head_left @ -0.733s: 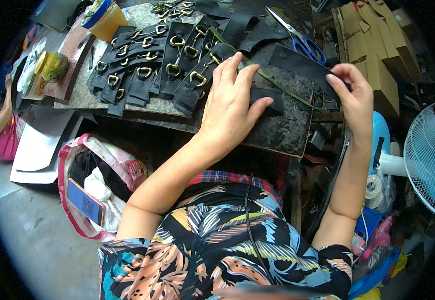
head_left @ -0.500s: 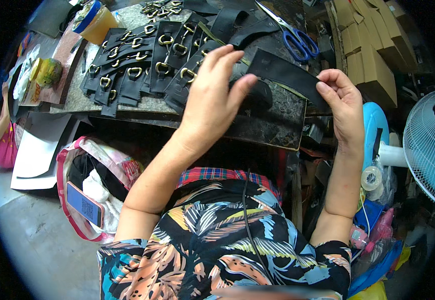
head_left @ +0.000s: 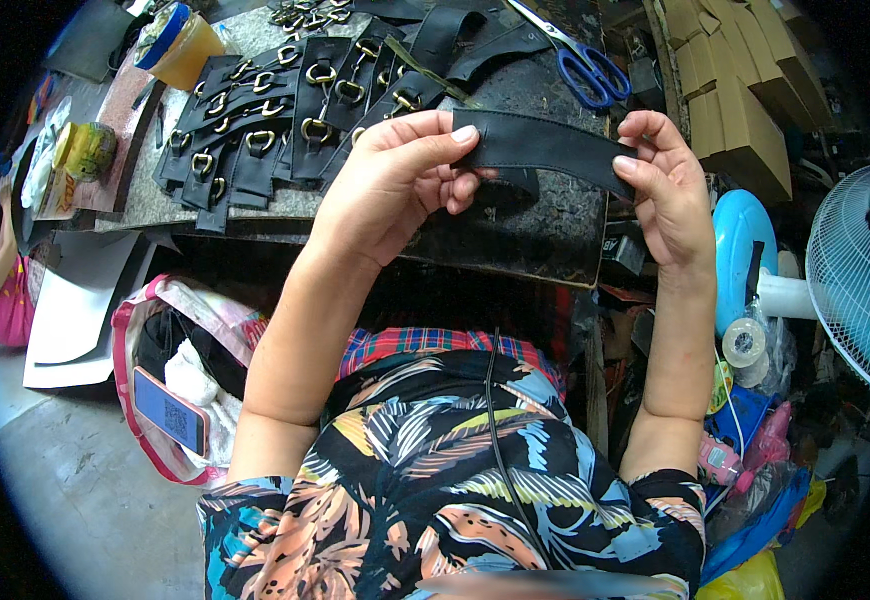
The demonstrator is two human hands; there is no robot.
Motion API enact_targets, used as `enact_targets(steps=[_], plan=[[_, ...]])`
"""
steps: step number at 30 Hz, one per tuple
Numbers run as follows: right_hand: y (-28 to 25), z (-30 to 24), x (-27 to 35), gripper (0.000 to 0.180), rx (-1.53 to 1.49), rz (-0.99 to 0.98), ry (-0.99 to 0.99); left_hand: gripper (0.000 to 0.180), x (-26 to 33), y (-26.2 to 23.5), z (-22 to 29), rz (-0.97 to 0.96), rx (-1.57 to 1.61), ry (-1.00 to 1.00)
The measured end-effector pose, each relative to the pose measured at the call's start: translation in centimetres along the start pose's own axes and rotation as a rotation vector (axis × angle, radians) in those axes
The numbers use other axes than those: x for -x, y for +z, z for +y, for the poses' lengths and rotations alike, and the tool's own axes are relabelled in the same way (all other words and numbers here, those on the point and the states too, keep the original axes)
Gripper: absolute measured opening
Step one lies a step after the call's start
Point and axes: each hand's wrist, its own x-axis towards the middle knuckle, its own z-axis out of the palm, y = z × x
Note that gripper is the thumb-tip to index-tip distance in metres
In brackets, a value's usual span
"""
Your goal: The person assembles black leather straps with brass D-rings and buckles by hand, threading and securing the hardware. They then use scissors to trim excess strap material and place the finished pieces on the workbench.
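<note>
A wide black leather strap [head_left: 553, 148] with stitched edges is stretched between my two hands above the workbench. My left hand [head_left: 400, 175] pinches its left end between thumb and fingers. The right end sits in the grip of my right hand [head_left: 663, 180], thumb on top. Behind my left hand, many black straps with brass-coloured metal rings [head_left: 320, 74] lie overlapping on the bench. Another dark strap piece lies partly hidden beneath the held one. Scissors with blue handles [head_left: 592, 78] rest beyond my right hand.
A tub with a blue rim [head_left: 183, 50] and a yellow-green jar [head_left: 86, 150] stand at the left. Cardboard boxes [head_left: 730, 110] are stacked at the right, above a white-and-blue fan [head_left: 850, 270]. A bag holding a phone [head_left: 170, 412] sits below the bench's front edge [head_left: 515, 275].
My left hand, open and apart from the strap before, has closed on its left end. The strap has shifted slightly left and is now held between both hands.
</note>
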Motion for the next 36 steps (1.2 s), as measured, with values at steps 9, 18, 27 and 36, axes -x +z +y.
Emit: enact_targets(steps=[9, 18, 27, 36], plan=[[0.7, -0.7, 0.5, 0.042, -0.129, -0.067, 0.081, 0.009, 1.6, 0.9, 0.0, 0.149, -0.11, 0.034], [2.2, -1.2, 1.4, 0.044, 0.011, -0.038, 0.044, 0.037, 2.5, 0.9, -1.3, 0.024, -0.018, 0.175], [1.6, -0.9, -4.2, 0.027, 0.713, 0.001, -0.278, 0.026, 2.4, 2.4, -1.9, 0.108, -0.128, 0.202], [-3.4, -0.4, -11.6, 0.051, 1.614, 0.081, 0.046, 0.042, 3.5, 2.2, -2.0, 0.072, -0.141, 0.095]])
